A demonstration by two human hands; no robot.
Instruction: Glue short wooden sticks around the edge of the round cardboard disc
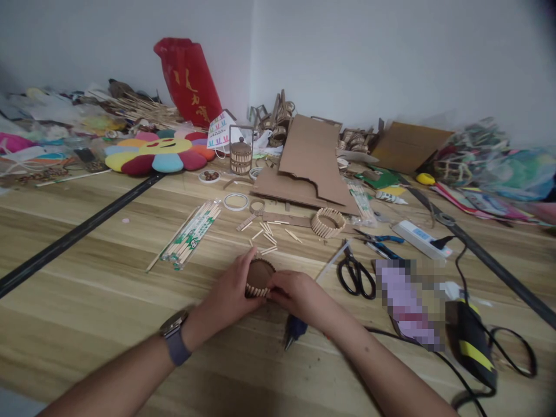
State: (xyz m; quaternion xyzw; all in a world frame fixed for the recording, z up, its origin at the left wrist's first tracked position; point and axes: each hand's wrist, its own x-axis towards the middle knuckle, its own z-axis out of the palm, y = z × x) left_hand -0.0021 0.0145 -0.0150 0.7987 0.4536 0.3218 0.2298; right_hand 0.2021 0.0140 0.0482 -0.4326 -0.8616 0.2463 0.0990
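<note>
On the wood-grain bench point(108, 313): a person's two hands are meeting around a stick-edged cardboard round point(262, 271), near the middle of the working area; whether it is touching the wood, one cannot tell.
Left hand point(237, 284): it is curving around the left side, thumb lying at the far rim, fingers gripping the near wall.
Right hand point(295, 292): thumb and fingers are pinching the near-right edge.
Short sticks point(268, 233): they are lying scattered just beyond the round, with a stick ring point(328, 224) sitting farther right.
Squeeze risk: uneven pressure from the pinch could be popping sticks loose or skewing the row, should the bond be weak.
Glue gun point(296, 329): its nozzle is pointing down-left beneath the right hand; if hot, which is not showing, a dropping wrist could be meeting it.
Black cable point(382, 331): it is trailing beside the right forearm, where a snag could be dragging the gun.
</note>
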